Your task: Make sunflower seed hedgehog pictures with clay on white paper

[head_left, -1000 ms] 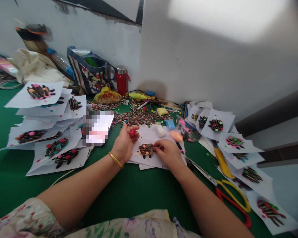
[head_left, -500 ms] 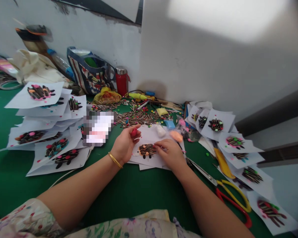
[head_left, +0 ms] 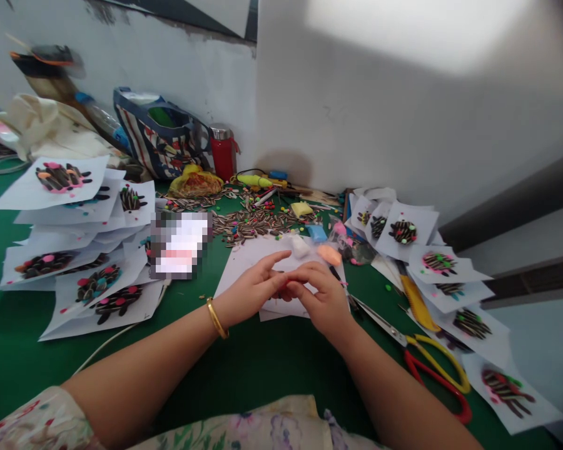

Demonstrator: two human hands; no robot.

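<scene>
My left hand (head_left: pixel 249 289) and my right hand (head_left: pixel 324 297) meet over a white sheet of paper (head_left: pixel 237 275). Between their fingertips is a small lump of red modelling clay (head_left: pixel 289 283), mostly covered by the fingers. The left hand has its thumb side up and supports the lump. The right thumb and forefinger pinch at it. Beneath the hands, the sunflower-seed hedgehog on the paper is almost fully hidden. White clay (head_left: pixel 301 245), orange clay (head_left: pixel 329 254) and a blue clay packet (head_left: pixel 317 234) lie just beyond the right hand.
Stacked seed pictures (head_left: pixel 98 284) stand at left, with more (head_left: pixel 443 262) at right. Scissors (head_left: pixel 403 339) and a yellow-handled cutter (head_left: pixel 418 299) lie at right. Loose seeds (head_left: pixel 248 224), a red flask (head_left: pixel 223 156), a bag (head_left: pixel 157 140) and a blurred-out phone-like rectangle (head_left: pixel 181 245) are behind.
My right hand has lifted from the hedgehog picture and met my left hand at the red clay. The left hand has moved right and down, covering the picture. The view has shifted slightly.
</scene>
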